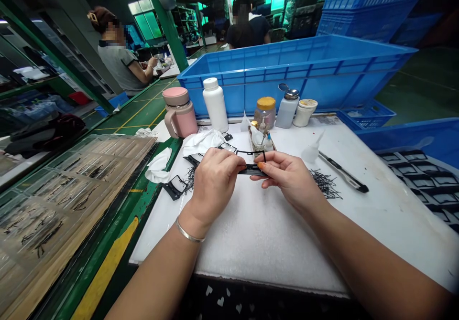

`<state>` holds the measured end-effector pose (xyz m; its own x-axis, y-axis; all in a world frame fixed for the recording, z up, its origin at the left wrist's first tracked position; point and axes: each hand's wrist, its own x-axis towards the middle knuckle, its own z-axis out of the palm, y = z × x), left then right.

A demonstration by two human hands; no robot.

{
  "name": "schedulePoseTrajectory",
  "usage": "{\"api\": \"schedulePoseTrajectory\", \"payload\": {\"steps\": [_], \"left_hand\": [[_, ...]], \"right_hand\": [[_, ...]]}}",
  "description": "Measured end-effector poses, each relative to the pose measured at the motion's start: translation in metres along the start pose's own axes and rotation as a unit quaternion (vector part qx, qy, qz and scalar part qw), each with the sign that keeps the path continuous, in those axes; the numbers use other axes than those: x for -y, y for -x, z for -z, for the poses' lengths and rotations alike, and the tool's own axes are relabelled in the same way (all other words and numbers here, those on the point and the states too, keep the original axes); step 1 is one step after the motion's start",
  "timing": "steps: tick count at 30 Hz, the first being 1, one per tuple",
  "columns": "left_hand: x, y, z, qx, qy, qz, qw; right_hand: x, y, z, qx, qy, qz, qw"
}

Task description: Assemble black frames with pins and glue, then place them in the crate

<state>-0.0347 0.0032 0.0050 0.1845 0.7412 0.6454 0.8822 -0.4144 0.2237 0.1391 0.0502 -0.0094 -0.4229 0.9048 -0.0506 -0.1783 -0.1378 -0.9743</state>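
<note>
A small black rectangular plastic frame [251, 171] is held up over the white work board [265, 243] between both hands. My left hand [218, 176] pinches its left part, fingers closed. On the right side, my right hand [283, 172] grips the frame between thumb and fingers. More black frames [174, 187] lie behind and left of my left hand, beside some thin black strips [190, 179]. Another pile of thin black strips [325, 184] sits right of my right hand, close to a black-handled utility knife [344, 172]. Whether my left fingers also hold a strip, I cannot make out.
Along the back stand a pink mug [183, 117], a white bottle [215, 105], a yellow-lidded jar [266, 112], a pump bottle [288, 110] and a small tub [305, 113]. Behind them is a blue crate [301, 79]. A compartment tray [53, 191] lies left; frames [423, 181] fill the right.
</note>
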Motion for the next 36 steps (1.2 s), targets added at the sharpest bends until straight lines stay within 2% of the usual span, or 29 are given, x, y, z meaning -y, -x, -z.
{"api": "schedulePoseTrajectory", "payload": {"steps": [4,15,24,36], "left_hand": [[-0.0018,0.0012,0.0002,-0.009,-0.026,-0.015,1.000],[-0.0055,-0.0006,-0.0008,0.020,-0.047,-0.004,0.999],[-0.0070,-0.0012,-0.0005,0.038,-0.049,-0.007,0.998],[-0.0064,0.0002,-0.0002,0.029,-0.062,-0.007,0.998]], "right_hand": [[0.0000,-0.0011,0.0003,-0.007,-0.006,0.003,1.000],[-0.0014,0.0000,-0.0013,-0.004,-0.019,-0.001,1.000],[-0.0012,-0.0008,-0.0035,0.028,-0.059,-0.052,0.996],[-0.0037,-0.0007,-0.0037,0.028,-0.029,-0.026,0.999]]}}
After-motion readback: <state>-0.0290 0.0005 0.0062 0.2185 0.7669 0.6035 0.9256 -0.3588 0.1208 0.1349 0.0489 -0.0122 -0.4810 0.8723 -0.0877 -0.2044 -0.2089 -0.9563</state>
